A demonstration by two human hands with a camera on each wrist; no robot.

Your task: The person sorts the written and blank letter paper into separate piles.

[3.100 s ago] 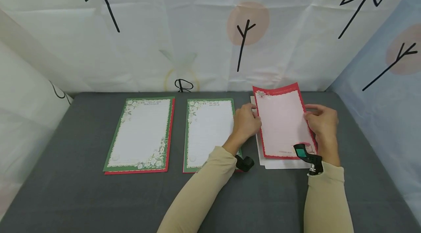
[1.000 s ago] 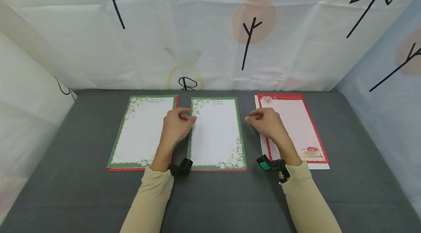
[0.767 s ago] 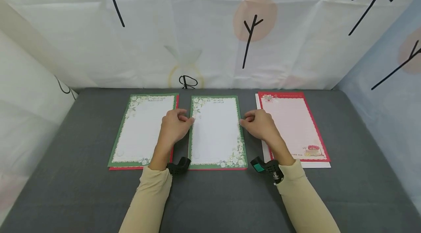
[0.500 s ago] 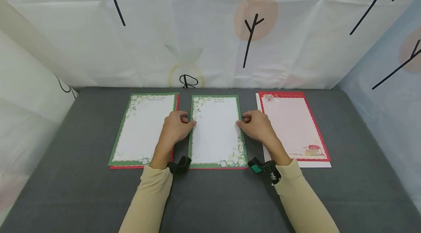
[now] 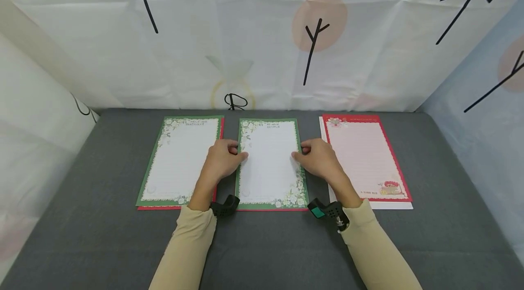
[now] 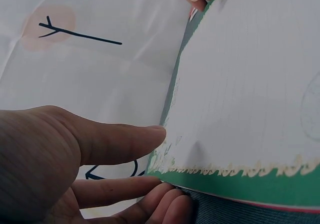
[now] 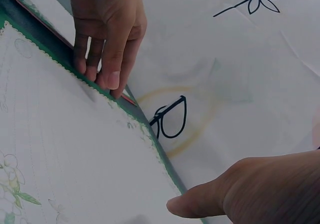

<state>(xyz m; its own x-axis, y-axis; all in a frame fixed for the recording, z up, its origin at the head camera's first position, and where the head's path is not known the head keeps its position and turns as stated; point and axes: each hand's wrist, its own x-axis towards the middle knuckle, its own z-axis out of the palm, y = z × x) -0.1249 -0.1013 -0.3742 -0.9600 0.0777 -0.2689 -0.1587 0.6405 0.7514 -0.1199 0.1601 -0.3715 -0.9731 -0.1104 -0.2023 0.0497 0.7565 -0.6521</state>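
A green-bordered sheet of floral letter paper [image 5: 268,167] lies in the middle of the table, with a thin red edge showing beneath it. My left hand [image 5: 222,159] is at its left edge, thumb extended over the border and the other fingers beside the edge. In the left wrist view the left thumb [image 6: 135,139] and index finger stand apart, and a shadow falls on the paper. Opposite, my right hand [image 5: 319,158] is at the right edge, its thumb [image 7: 192,201] reaching over the sheet. The right hand's other fingers are mostly hidden in the right wrist view.
Another green floral sheet [image 5: 180,167], over a red one, lies to the left, partly behind the left hand. To the right is a red-bordered sheet [image 5: 364,162] on white paper [image 5: 393,206]. A printed white cloth [image 5: 254,21] stands behind the grey table [image 5: 262,253].
The hands let go of the red-bordered sheet at the right, which now lies flat. Both moved to the middle green sheet, and the thumbs came in over its side edges.
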